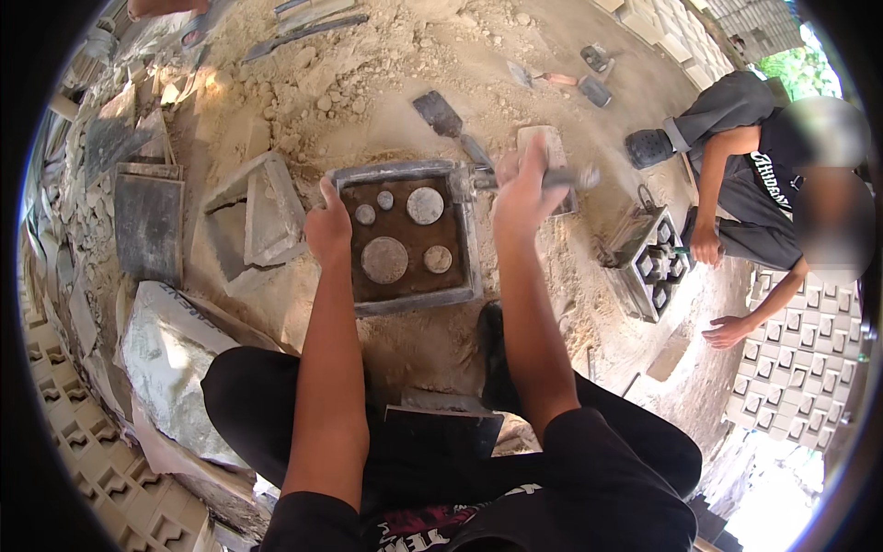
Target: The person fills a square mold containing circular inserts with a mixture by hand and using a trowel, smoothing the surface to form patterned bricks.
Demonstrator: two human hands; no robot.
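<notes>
Hands apart, we are gripping the frame (418,302) with our left hand (328,225) and holding a blurred tool (583,177) by its far-right corner with our right hand (526,196).

White capital lettering (771,189) runs down the front of the co-worker's dark shirt (778,152). More white letters (440,538), partly cut by folds, stand beside a red print (430,518) on the front of the camera wearer's black T-shirt (598,506). Dark printed marks (184,304), too small to read, line the pale sack's (175,368) upper edge.
</notes>
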